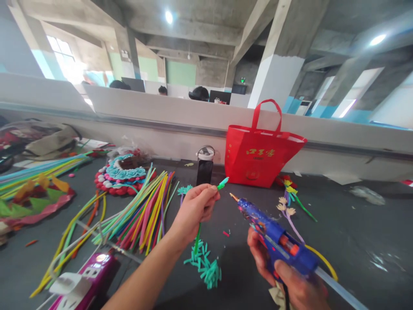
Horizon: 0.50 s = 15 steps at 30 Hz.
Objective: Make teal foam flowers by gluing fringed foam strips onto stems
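My left hand is raised over the dark table, fingers pinched on a green pipe cleaner stem whose tip pokes out to the right and whose lower end hangs down. My right hand is wrapped round the grip of a blue glue gun. The gun's nozzle points up and left, a short gap from the stem's tip. Below my left hand lies a teal cluster of cut pipe cleaner pieces.
A fan of coloured pipe cleaners lies left of centre, with a round flower wreath behind it. A red tote bag and a black bottle stand at the back. Finished small flowers lie right. A power strip sits near left.
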Tool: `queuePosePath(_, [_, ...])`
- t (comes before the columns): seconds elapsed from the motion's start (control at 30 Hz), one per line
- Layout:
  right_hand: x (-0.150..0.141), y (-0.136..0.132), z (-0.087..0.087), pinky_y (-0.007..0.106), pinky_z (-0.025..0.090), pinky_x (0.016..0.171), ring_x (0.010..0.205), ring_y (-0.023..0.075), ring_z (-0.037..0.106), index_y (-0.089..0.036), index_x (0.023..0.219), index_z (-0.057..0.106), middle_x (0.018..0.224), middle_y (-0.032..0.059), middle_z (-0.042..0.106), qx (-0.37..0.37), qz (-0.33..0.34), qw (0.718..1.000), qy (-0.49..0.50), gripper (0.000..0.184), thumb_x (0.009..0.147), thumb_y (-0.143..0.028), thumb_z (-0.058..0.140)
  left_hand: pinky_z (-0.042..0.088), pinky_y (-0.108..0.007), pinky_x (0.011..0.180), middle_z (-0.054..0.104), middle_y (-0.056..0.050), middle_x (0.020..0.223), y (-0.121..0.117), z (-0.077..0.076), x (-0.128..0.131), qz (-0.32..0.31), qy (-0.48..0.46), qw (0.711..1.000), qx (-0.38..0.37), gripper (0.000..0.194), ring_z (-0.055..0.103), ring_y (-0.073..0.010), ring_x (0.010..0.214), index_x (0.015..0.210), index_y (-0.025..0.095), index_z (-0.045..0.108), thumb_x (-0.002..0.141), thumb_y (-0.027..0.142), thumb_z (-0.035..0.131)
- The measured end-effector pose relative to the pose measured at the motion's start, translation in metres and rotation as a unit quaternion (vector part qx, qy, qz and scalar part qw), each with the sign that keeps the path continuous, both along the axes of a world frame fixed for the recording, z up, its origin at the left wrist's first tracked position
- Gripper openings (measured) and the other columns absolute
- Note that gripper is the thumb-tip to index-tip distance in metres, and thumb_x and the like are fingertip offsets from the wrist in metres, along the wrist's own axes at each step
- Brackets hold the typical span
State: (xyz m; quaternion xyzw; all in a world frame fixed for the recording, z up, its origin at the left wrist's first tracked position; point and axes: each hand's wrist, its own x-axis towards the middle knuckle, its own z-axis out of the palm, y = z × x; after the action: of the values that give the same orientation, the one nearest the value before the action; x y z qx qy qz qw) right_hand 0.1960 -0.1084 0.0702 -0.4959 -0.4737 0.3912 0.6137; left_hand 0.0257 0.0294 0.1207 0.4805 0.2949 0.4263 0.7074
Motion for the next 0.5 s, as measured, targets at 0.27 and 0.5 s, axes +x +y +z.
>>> queuePosePath(0.27, [0.0037,0.0103,-0.0033,0.027,0.044,0.046,0.052,0.0147,0.053,-0.019,0.107,0.073,0.074,0.0074,0.067,0.032,0.017,0.999,-0.011,0.048,0.088,-0.060,0.059,0.009,-0.020,0.040,0.026,0.010,0.052,-0.0033,0.0010,0.0021,-0.004,0.017,1.000,-0.003,0.029,0.015,-0.0043,0.043,0.065,0.018,0.052,0.080,0.037,0.067])
queuePosePath(0.5, [-0.0045,0.0104,-0.0027,0.027,0.047,0.047,0.058,0.0156,0.055,-0.023,0.108,0.072,0.081,0.0068,0.068,0.032,-0.044,0.998,0.007,0.046,0.084,-0.061,0.065,0.011,-0.019,0.040,0.027,0.010,0.052,-0.0034,-0.0020,0.0041,-0.007,0.044,0.999,0.005,0.031,0.015,-0.0041,0.042,0.065,0.018,0.054,0.080,0.041,0.067])
